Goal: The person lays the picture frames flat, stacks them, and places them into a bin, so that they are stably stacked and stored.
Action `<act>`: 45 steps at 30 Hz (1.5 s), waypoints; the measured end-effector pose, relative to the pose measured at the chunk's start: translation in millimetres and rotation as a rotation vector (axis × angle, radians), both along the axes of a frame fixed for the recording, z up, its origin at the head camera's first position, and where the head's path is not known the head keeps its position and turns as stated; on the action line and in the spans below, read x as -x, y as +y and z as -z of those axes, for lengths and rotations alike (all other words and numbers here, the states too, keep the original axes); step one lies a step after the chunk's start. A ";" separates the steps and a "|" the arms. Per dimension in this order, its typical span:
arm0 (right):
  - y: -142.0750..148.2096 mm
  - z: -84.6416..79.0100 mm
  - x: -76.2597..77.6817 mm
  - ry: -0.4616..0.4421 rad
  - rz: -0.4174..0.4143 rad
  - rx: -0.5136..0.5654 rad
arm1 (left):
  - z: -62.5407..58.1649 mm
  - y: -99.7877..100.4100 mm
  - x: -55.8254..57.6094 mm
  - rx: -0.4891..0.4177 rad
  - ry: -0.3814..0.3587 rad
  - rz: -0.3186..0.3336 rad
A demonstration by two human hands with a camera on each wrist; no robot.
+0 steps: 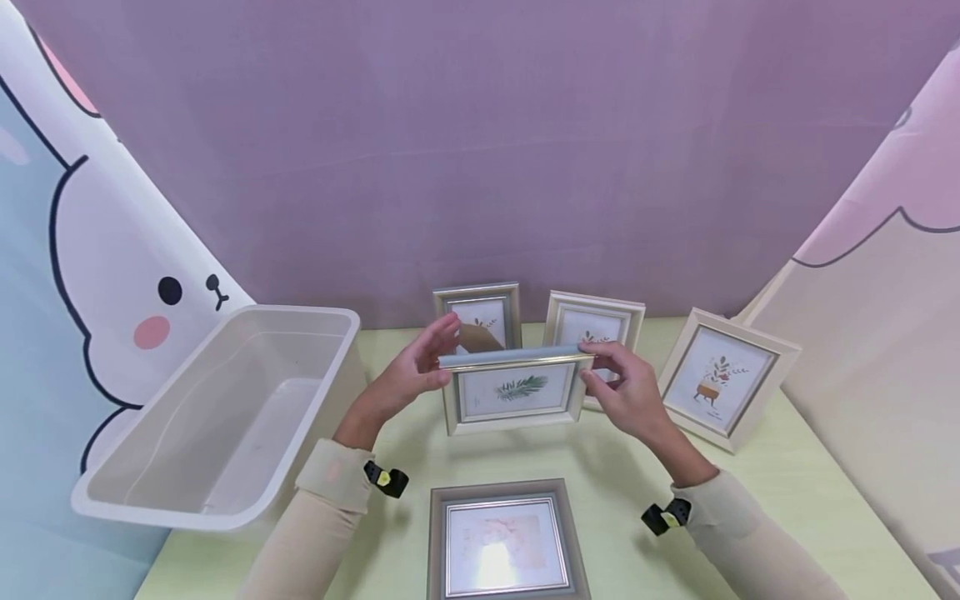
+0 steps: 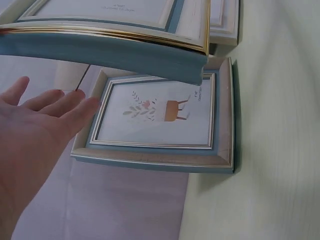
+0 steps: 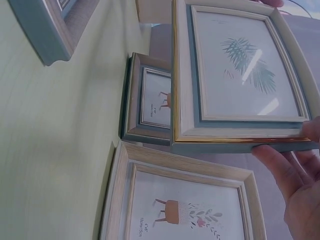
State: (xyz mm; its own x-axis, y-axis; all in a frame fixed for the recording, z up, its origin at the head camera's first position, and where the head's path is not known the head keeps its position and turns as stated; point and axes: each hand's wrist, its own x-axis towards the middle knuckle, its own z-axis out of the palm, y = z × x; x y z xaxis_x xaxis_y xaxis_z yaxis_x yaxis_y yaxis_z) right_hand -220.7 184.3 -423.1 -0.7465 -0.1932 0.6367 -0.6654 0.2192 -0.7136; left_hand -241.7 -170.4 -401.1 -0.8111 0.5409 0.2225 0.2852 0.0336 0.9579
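Note:
A picture frame (image 1: pixel 513 390) with a green palm-leaf print and gold trim is held upright above the table. My right hand (image 1: pixel 628 390) grips its right end between thumb and fingers, also seen in the right wrist view (image 3: pixel 295 175). At its left end is my left hand (image 1: pixel 408 375), and in the left wrist view the fingers (image 2: pixel 60 107) are spread and relaxed beside the frame. A brown flap (image 1: pixel 478 337) shows behind the frame's top edge. Below lies a grey-brown frame (image 1: pixel 510 546) flat on the table, with glare on its glass.
Behind the held frame stand a grey-brown frame (image 1: pixel 512 312) and a cream frame (image 1: pixel 596 312), each with a plant print. A light wood frame (image 1: pixel 726 379) leans at the right. On the left sits a white plastic bin (image 1: pixel 341 367). A purple cloth wall (image 1: pixel 480 167) closes off the back.

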 end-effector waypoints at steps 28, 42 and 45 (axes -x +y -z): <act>-7.8 -14.8 -10.7 0.001 0.111 -0.065 | -4.2 18.7 -15.3 0.099 0.071 -0.416; 0.3 4.7 0.5 -0.114 0.048 -0.044 | -2.7 18.1 -17.1 0.112 0.122 -0.444; 1.3 5.5 0.2 -0.159 0.040 -0.051 | -0.1 16.9 -16.9 0.104 0.124 -0.446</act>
